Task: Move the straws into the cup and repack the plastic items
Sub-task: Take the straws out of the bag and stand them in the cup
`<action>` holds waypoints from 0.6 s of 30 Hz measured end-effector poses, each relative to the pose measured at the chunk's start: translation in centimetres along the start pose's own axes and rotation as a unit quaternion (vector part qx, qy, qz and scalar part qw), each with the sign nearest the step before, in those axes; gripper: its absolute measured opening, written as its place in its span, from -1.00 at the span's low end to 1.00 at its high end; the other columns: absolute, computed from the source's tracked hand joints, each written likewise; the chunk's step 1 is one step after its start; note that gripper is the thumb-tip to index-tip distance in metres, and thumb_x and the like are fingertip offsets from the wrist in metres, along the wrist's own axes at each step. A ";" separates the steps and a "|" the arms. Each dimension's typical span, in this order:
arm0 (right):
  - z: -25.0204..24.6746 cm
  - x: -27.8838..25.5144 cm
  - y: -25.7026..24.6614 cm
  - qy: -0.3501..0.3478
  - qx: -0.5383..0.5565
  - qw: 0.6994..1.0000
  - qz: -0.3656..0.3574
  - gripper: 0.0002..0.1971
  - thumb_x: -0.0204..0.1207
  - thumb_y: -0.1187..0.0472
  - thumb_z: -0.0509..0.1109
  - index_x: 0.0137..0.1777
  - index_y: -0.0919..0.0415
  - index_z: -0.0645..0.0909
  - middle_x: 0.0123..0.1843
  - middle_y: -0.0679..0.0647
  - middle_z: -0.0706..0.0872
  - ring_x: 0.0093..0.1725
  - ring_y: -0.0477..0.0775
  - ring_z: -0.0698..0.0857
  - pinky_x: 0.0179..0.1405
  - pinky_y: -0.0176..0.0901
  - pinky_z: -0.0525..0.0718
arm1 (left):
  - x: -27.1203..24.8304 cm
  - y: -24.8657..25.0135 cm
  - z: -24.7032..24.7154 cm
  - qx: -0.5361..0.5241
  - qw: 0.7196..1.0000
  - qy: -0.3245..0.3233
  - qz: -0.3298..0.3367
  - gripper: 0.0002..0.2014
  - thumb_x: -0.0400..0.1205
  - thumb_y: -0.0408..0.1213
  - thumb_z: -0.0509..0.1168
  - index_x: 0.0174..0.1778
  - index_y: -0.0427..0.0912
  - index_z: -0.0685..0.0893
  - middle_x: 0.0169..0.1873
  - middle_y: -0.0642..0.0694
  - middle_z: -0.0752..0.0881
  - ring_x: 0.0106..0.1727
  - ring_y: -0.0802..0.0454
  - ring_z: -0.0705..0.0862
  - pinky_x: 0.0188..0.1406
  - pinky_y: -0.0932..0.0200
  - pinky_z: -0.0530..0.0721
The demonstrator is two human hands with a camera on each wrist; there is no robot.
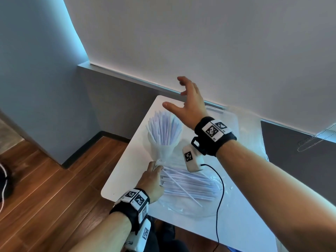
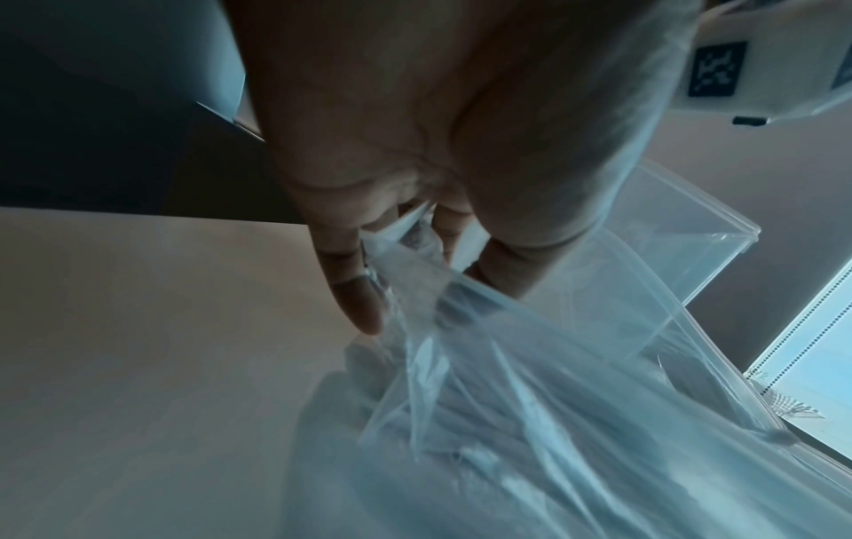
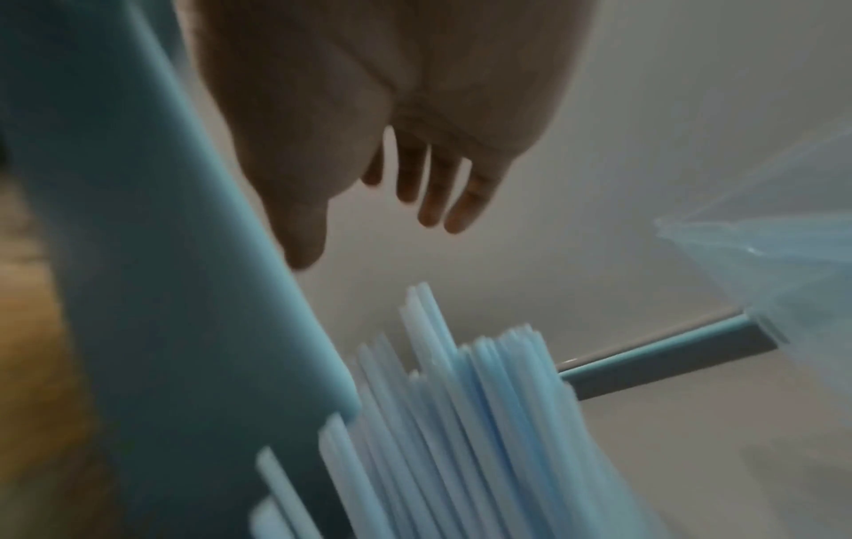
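A clear cup (image 1: pixel 160 148) stands on the white table (image 1: pixel 127 171), packed with upright white straws (image 1: pixel 164 128) that fan out above its rim (image 3: pixel 461 419). My right hand (image 1: pixel 185 104) hovers above those straws with fingers spread and holds nothing (image 3: pixel 392 204). A clear plastic bag (image 1: pixel 190 202) lies in front of the cup with more white straws (image 1: pixel 189 186) inside. My left hand (image 1: pixel 151 179) pinches the gathered corner of that bag (image 2: pixel 405 270) next to the cup's base.
A clear plastic box (image 2: pixel 682 233) and a second sheet of clear plastic (image 1: pixel 249 131) lie at the table's right, toward the wall. A black cable (image 1: pixel 221 197) crosses the table from my right wrist. The wooden floor (image 1: pixel 45 188) lies to the left.
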State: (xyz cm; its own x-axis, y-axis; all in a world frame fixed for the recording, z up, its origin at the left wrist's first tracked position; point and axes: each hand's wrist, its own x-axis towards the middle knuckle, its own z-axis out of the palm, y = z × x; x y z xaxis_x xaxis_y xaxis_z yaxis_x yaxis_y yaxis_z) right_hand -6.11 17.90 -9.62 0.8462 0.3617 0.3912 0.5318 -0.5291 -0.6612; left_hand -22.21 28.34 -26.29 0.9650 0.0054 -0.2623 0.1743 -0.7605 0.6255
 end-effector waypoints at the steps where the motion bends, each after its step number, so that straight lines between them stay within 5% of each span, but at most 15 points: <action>1: 0.3 -0.4 0.2 -0.003 -0.007 0.999 -0.031 -0.26 0.51 -0.03 0.50 0.61 0.06 0.24 0.55 0.07 0.39 0.45 0.05 0.50 0.37 -0.11 0.52 | 0.0 0.0 0.0 0.001 1.000 0.001 0.002 -0.40 0.55 -0.38 0.36 0.53 -0.10 0.39 0.55 -0.01 0.19 0.42 -0.09 0.52 0.45 0.10 0.49; 4: 1.8 -1.8 1.2 -0.081 -0.121 0.983 -0.111 -0.38 0.67 0.05 0.25 0.68 0.15 0.18 0.68 0.12 0.28 0.65 0.13 0.29 0.58 0.10 0.35 | -0.1 0.1 -0.1 0.004 1.000 0.000 -0.001 -0.39 0.56 -0.36 0.36 0.54 -0.09 0.37 0.56 -0.02 0.18 0.42 -0.09 0.53 0.44 0.12 0.49; 7: 3.1 -3.8 2.5 -0.226 -0.271 0.930 -0.100 -0.46 0.76 0.03 0.04 0.71 0.13 0.12 0.73 0.05 0.19 0.71 0.08 0.11 0.62 0.16 0.22 | -0.1 0.3 -0.2 0.008 1.000 -0.002 -0.013 -0.38 0.57 -0.36 0.34 0.57 -0.07 0.34 0.59 -0.01 0.15 0.43 -0.11 0.52 0.47 0.10 0.47; 9: 2.9 -4.6 2.5 -0.225 -0.269 0.933 -0.087 -0.48 0.77 0.02 -0.01 0.71 0.07 0.13 0.74 -0.01 0.14 0.73 0.05 0.04 0.66 0.14 0.09 | -0.1 0.3 -0.2 0.002 1.000 -0.003 -0.018 -0.37 0.56 -0.38 0.35 0.57 -0.05 0.34 0.59 0.01 0.15 0.45 -0.09 0.51 0.49 0.11 0.46; 11: 2.2 -5.4 1.3 -0.133 -0.229 0.957 -0.114 -0.55 0.71 0.11 0.07 0.59 0.05 0.35 0.66 0.01 0.34 0.65 0.10 0.25 0.54 0.15 0.22 | -0.2 0.2 -0.2 -0.012 1.000 -0.004 -0.018 -0.37 0.54 -0.41 0.33 0.55 -0.06 0.36 0.59 0.01 0.16 0.47 -0.10 0.49 0.52 0.09 0.44; 14: 2.0 -8.8 -0.4 -0.062 -0.165 0.967 -0.182 -0.63 0.41 0.24 0.12 0.12 0.13 0.66 0.11 0.10 0.71 0.00 0.23 0.69 -0.06 0.09 0.64 | -0.1 0.3 -0.3 -0.016 1.000 0.004 -0.009 -0.40 0.54 -0.43 0.31 0.53 -0.12 0.39 0.57 -0.07 0.19 0.42 -0.15 0.55 0.47 0.05 0.48; 16: 2.7 -12.5 -0.6 -0.183 -0.172 0.957 -0.146 -0.69 0.42 0.25 0.11 0.02 0.14 0.66 -0.05 0.10 0.70 -0.22 0.25 0.71 -0.28 0.07 0.69 | 0.0 0.3 -0.3 -0.015 1.000 0.008 -0.005 -0.39 0.55 -0.43 0.34 0.55 -0.12 0.38 0.57 -0.07 0.19 0.35 -0.11 0.61 0.41 0.08 0.53; 18: 3.7 -15.6 0.6 -0.310 -0.248 0.917 -0.046 -0.70 0.51 0.26 0.17 0.18 0.15 0.62 0.07 0.13 0.68 -0.08 0.30 0.74 -0.14 0.08 0.71 | -0.1 0.3 -0.3 -0.021 1.000 0.011 -0.012 -0.40 0.55 -0.45 0.36 0.52 -0.07 0.40 0.55 -0.03 0.18 0.33 -0.09 0.62 0.38 0.11 0.54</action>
State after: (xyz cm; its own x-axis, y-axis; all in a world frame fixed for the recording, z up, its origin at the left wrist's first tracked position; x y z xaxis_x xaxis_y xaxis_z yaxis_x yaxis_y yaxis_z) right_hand -19.13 14.80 -18.48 0.6973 0.7083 -0.1094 0.6799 -0.7021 -0.2116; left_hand -22.18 28.31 -25.85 0.9641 0.0382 -0.2626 0.2060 -0.7317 0.6498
